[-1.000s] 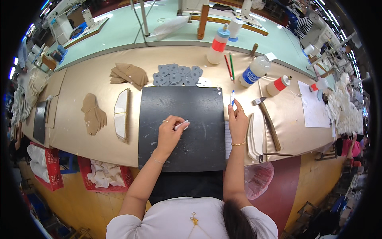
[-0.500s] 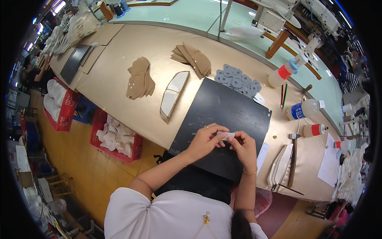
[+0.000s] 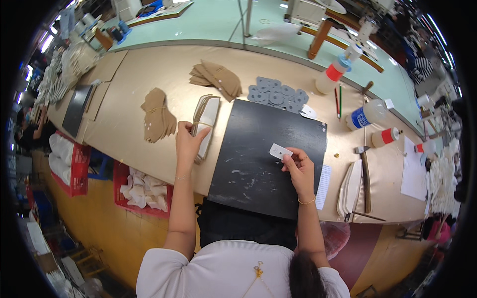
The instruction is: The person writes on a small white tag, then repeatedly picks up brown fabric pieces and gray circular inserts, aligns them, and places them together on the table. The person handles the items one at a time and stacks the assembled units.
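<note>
Between thumb and fingers my right hand [image 3: 299, 171] pinches a small white card [image 3: 278, 150] with dark holes or dots, over the black cutting board [image 3: 268, 174]. Left of the board, my left hand [image 3: 190, 141] closes on the near left side of a bundle of long curved pieces [image 3: 209, 113], white on top with brown edges and held by a rubber band. The bundle rests on the table. A banded stack of brown cut pieces [image 3: 158, 116] lies just left of that hand, and a fanned brown stack [image 3: 216, 78] lies beyond it.
Grey pieces with dark round marks [image 3: 278, 93] lie behind the board. To the right are bottles with red labels [image 3: 332, 74], a blue-labelled bottle [image 3: 366, 115], pencils [image 3: 338, 102], a hammer [image 3: 365, 179] and white curved pieces [image 3: 349, 188]. Red baskets [image 3: 119, 186] stand at the left table edge.
My left hand has left the small white card and moved left to the banded bundle, which now stands more upright in view. My right hand keeps the card alone. The view has shifted.
</note>
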Motion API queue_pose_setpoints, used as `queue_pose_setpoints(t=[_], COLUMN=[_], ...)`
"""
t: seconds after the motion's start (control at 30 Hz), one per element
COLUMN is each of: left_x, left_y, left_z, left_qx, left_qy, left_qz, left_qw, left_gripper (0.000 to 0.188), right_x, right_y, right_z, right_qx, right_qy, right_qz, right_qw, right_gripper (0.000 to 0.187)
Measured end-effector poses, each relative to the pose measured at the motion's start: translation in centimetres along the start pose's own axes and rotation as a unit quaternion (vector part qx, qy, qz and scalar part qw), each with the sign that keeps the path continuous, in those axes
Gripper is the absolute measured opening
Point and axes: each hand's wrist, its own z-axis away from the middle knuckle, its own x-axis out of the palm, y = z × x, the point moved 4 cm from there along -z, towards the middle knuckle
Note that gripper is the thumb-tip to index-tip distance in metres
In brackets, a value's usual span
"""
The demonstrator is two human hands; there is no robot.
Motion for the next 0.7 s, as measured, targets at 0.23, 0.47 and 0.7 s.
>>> queue_pose_setpoints(t=[0.23, 0.47, 0.7], left_x=[-0.7, 5.7, 6.1], left_y=[7.4, 10.5, 12.5], left_z=[4.4, 9.6, 9.4], left_qx=[0.037, 0.230, 0.332], left_qy=[-0.195, -0.369, -0.410], left_qz=[0.257, 0.002, 0.012], left_qw=[0.946, 0.900, 0.849], left_gripper=[0.041, 0.040, 0.016], right_x=[-3.3, -3.7, -1.0], right_y=[-1.2, -1.8, -0.3], right_z=[2.1, 4.5, 4.9], right_qx=[-0.076, -0.098, -0.059], right_qy=[0.153, 0.168, 0.131], right_qz=[-0.097, -0.152, -0.156], right_qw=[0.980, 0.969, 0.977], right_gripper=[0.019, 0.021, 0.020])
